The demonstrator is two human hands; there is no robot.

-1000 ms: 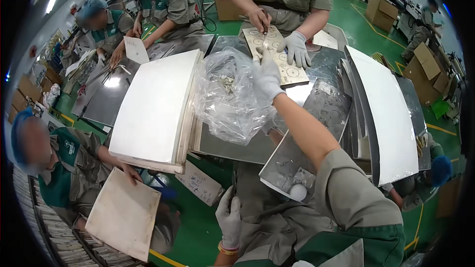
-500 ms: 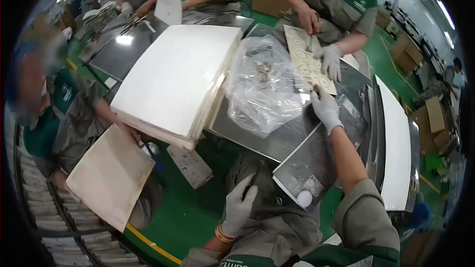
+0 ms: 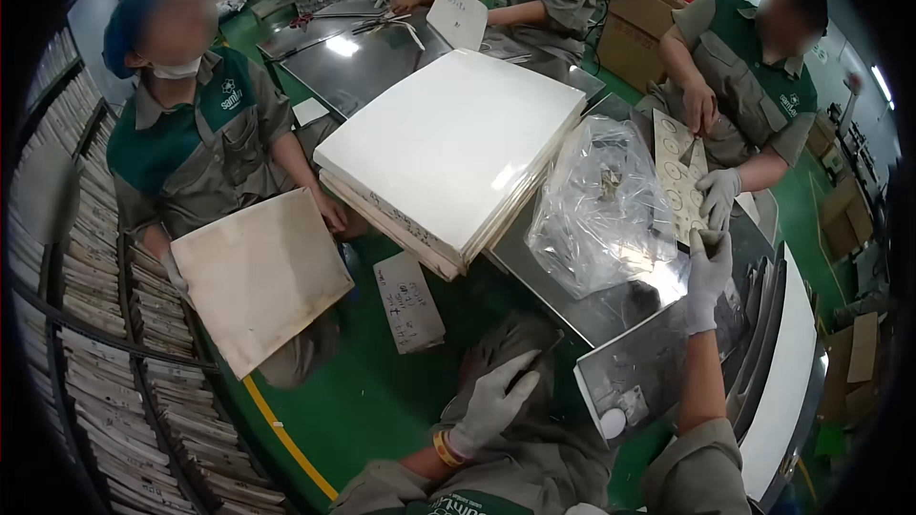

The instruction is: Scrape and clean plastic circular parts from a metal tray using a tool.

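While fingers pinch the perforated card point(image 3: 679, 186) edge: right hand point(image 3: 708, 272); left hand point(image 3: 491, 405) loosely open, lap-side.

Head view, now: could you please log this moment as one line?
right hand: gloved, on punched card sheet edge | left hand: gloved, empty, over lap | clear plastic bag: on metal table | co-worker's hand: on same sheet

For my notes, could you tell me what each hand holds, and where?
Right hand touches the punched card sheet at its near end; grip unclear. Left hand holds nothing.
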